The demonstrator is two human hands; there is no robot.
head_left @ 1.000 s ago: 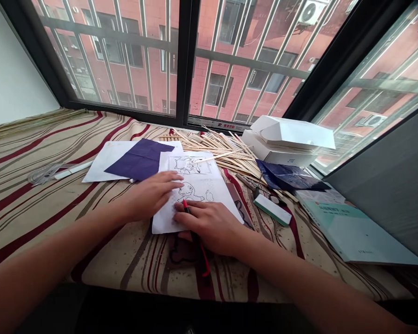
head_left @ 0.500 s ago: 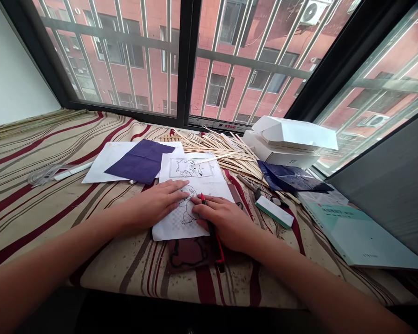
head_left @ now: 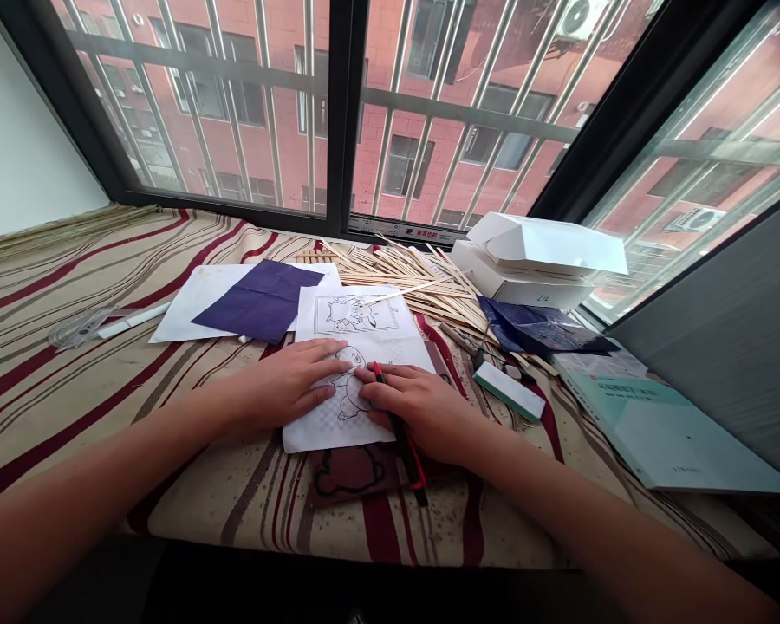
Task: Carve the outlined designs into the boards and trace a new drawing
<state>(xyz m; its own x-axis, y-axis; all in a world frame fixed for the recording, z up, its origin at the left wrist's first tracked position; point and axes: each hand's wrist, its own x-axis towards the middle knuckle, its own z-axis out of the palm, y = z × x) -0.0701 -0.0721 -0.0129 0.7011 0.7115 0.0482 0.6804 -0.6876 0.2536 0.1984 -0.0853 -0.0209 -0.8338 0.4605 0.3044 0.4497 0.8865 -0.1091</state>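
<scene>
A white sheet of paper (head_left: 380, 299) with printed line drawings of cartoon animals lies in front of me. My left hand (head_left: 305, 371) rests flat on its left edge, fingers stretched toward the lower drawing. My right hand (head_left: 406, 403) presses on the sheet from the right and holds a red and black pen (head_left: 411, 459). The pen runs between its fingers, one end pointing away from me and the other toward the front edge. Beneath the paper is a dark reddish-brown board (head_left: 347, 479) with a thick black outline on it, partly covered.
Dark blue carbon-like paper (head_left: 258, 302) lies on another white sheet at left. Thin wooden sticks (head_left: 403, 276) pile up behind. At right are a white box (head_left: 536, 260), a crumpled blue sheet (head_left: 539, 325), a white and green block (head_left: 508, 390) and a book (head_left: 676, 433).
The near end of the pen has swung slightly to the right in my right hand. Both hands otherwise stay on the paper, and the view has shifted slightly.
</scene>
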